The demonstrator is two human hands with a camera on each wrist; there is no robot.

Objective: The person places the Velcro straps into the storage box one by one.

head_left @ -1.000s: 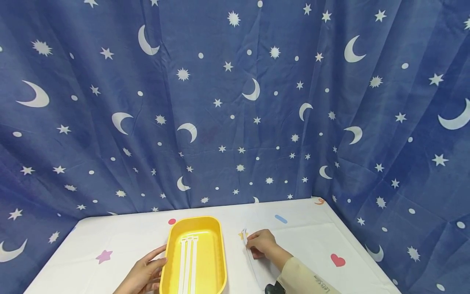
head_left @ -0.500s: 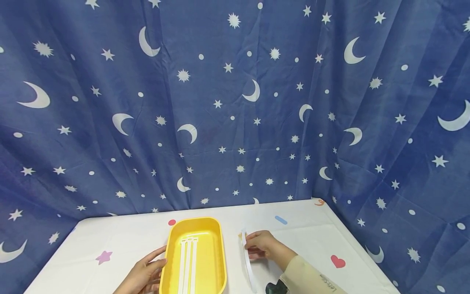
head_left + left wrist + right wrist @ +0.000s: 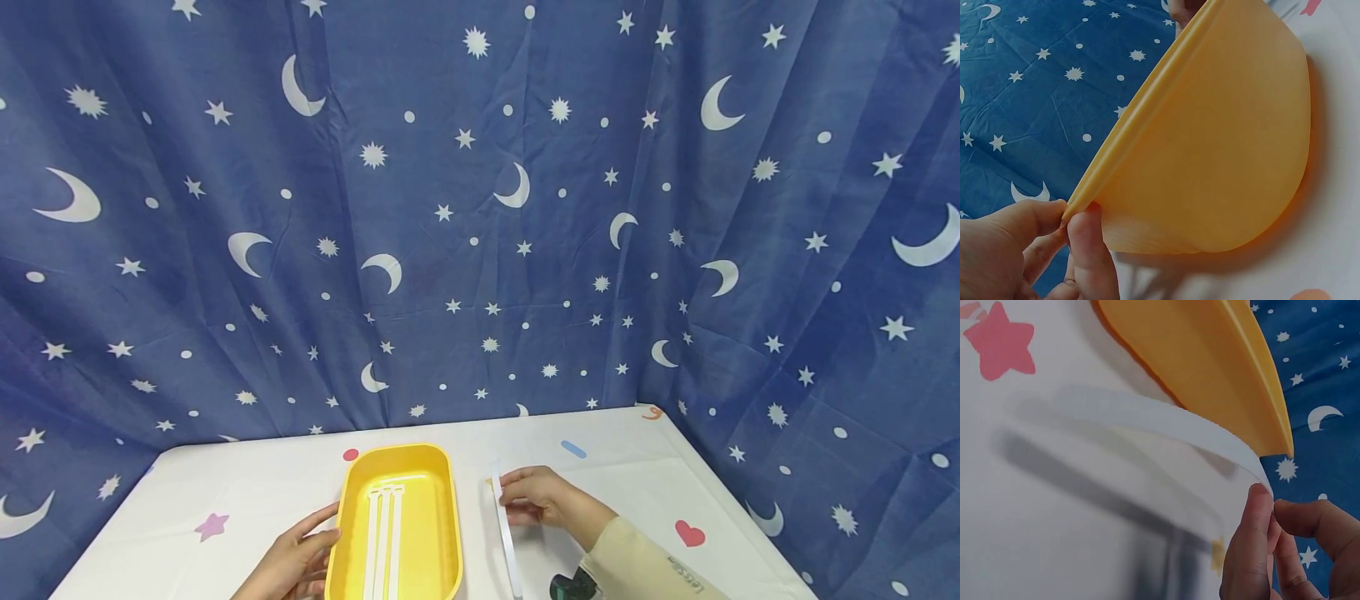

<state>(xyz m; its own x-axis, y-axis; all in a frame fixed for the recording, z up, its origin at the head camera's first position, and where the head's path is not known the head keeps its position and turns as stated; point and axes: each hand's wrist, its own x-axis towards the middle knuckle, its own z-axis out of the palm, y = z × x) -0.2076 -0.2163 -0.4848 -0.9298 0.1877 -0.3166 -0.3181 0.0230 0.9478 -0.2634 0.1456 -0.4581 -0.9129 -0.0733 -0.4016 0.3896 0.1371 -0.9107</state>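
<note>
A yellow tray (image 3: 435,525) stands on the table, lengthwise to me. Inside lie several thin white straps (image 3: 384,542), side by side, each with a slotted head at the far end. My left hand (image 3: 295,558) holds the tray's left side; in the left wrist view, thumb and finger pinch its rim (image 3: 1141,119). To the right of the tray, my right hand (image 3: 538,498) pinches another white strap (image 3: 507,542) near its far end. That strap bows toward me above the table in the right wrist view, its near part blurred.
A white tablecloth (image 3: 622,533) with printed shapes, among them a red heart (image 3: 690,533) and a purple star (image 3: 212,525), covers the table. A blue curtain (image 3: 450,225) with moons and stars hangs behind and to the right. A dark wrist device (image 3: 572,585) shows by the right sleeve.
The right hand has lifted the strap off the table, and its near end has swung left, toward the tray. The left hand and the tray have stayed put.
</note>
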